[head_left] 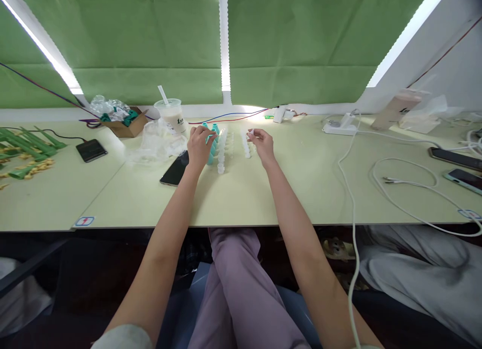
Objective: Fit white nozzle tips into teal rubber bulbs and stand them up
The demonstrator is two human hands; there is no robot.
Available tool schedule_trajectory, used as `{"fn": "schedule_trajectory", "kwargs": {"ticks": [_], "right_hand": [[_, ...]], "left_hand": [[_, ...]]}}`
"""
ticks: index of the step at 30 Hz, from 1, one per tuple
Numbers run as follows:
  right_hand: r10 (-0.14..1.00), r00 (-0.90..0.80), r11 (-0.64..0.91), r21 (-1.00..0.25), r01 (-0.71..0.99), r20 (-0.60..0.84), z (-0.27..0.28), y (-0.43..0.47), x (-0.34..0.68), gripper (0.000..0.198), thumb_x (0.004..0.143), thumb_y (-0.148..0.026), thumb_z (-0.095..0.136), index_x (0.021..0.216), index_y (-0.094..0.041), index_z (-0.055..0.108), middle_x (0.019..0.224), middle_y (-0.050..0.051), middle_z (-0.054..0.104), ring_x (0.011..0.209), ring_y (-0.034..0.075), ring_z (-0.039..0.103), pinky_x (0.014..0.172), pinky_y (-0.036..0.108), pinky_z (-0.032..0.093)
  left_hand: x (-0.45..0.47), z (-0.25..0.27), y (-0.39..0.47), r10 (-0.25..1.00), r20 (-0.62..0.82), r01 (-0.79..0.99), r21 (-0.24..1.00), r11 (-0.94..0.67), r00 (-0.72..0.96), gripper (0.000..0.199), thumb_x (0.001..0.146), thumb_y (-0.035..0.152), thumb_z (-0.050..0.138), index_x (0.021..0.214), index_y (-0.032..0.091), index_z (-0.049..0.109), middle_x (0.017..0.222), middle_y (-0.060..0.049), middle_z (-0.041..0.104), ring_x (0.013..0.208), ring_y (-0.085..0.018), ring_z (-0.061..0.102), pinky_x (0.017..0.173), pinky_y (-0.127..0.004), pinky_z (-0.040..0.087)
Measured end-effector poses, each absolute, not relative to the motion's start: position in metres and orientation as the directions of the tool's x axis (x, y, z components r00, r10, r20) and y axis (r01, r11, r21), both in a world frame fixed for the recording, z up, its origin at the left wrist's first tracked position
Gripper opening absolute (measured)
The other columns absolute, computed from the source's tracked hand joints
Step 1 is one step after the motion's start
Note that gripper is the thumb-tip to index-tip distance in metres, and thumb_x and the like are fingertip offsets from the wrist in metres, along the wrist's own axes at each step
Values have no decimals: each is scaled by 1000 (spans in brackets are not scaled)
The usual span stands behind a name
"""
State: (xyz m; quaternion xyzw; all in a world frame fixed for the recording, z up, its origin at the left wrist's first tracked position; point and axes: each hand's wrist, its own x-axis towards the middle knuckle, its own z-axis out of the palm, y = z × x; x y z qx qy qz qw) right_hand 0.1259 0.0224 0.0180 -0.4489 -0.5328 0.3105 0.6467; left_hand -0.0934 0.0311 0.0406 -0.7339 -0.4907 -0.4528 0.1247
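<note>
My left hand (201,144) is bent over a row of teal plastic pieces (210,158), its thumb and fingertips closed together. What lies between those fingertips, if anything, is too small to make out. My right hand (262,144) pinches a small white plastic piece (251,132) at the far end of a short white row (246,147). Between the hands runs a longer row of translucent white pieces (221,155), with a paler, clear row (230,144) beside it. A dark phone (175,169) lies partly behind my left wrist.
Left of the hands are a crumpled plastic bag (160,142), a drink cup with straw (171,115) and a cardboard box (131,127). A white power strip (340,128) sits at right, its cable (348,183) crossing the table edge. Another person's leg (414,273) is at lower right.
</note>
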Motion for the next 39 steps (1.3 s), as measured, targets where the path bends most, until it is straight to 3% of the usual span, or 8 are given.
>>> {"fn": "schedule_trajectory", "kwargs": {"ticks": [3, 8, 15, 19, 23, 29, 34, 39], "right_hand": [[874, 292, 381, -921, 82, 388, 14, 26, 132, 44, 70, -59, 66, 91, -21, 62, 99, 6, 69, 91, 19, 66, 82, 34, 55], [892, 320, 310, -947, 81, 319, 11, 25, 133, 45, 69, -58, 67, 96, -22, 60, 92, 4, 71, 74, 15, 66, 82, 35, 53], [900, 310, 287, -952, 108, 307, 15, 21, 130, 38, 71, -52, 66, 94, -23, 56, 91, 1, 72, 68, 13, 65, 85, 35, 50], [911, 289, 285, -956, 75, 294, 15, 21, 128, 39, 68, -51, 69, 91, -23, 56, 90, 1, 71, 67, 13, 65, 83, 34, 51], [911, 269, 309, -949, 58, 313, 13, 24, 128, 40, 67, -53, 70, 89, -23, 56, 88, 1, 70, 69, 13, 65, 83, 35, 52], [911, 263, 313, -948, 62, 318, 12, 26, 127, 35, 68, -48, 70, 89, -23, 57, 89, 2, 69, 79, 16, 67, 81, 35, 54], [908, 241, 338, -939, 66, 344, 12, 26, 127, 30, 70, -44, 69, 88, -23, 58, 92, 2, 69, 84, 17, 67, 80, 35, 55], [910, 242, 334, -941, 52, 337, 13, 25, 126, 31, 68, -43, 71, 87, -23, 59, 90, 2, 70, 76, 15, 66, 80, 35, 55]], "left_hand": [[-107, 40, 39, 649, 760, 822, 337, -459, 51, 17, 88, 34, 57, 87, 24, 71, 95, -7, 63, 95, -23, 53, 83, -35, 44], [-135, 42, 50, 771, 632, 753, 467, -463, 81, 22, 81, 41, 63, 91, 23, 72, 96, -6, 64, 86, -19, 54, 85, -35, 44], [-141, 65, 31, 818, 459, 627, 535, -567, 348, 33, 69, 47, 70, 93, 24, 71, 107, -5, 64, 91, -18, 55, 78, -30, 44], [-130, 74, 17, 766, 123, 628, 499, -597, 631, 42, 58, 50, 76, 91, 25, 71, 101, -3, 65, 89, -20, 55, 77, -29, 43], [-118, 75, 10, 766, -67, 735, 346, -584, 640, 42, 54, 47, 78, 91, 28, 72, 95, -3, 62, 88, -22, 55, 82, -32, 40], [-106, 66, 14, 775, -4, 743, 288, -604, 632, 33, 57, 44, 78, 85, 28, 72, 82, -1, 55, 87, -24, 55, 91, -38, 35], [-102, 56, 18, 748, 99, 710, 256, -657, 656, 30, 64, 43, 77, 86, 25, 70, 83, -4, 56, 89, -26, 56, 91, -42, 35], [-97, 55, 17, 722, 147, 686, 231, -689, 676, 23, 65, 42, 77, 80, 24, 73, 86, -7, 60, 95, -30, 56, 89, -45, 39]]}}
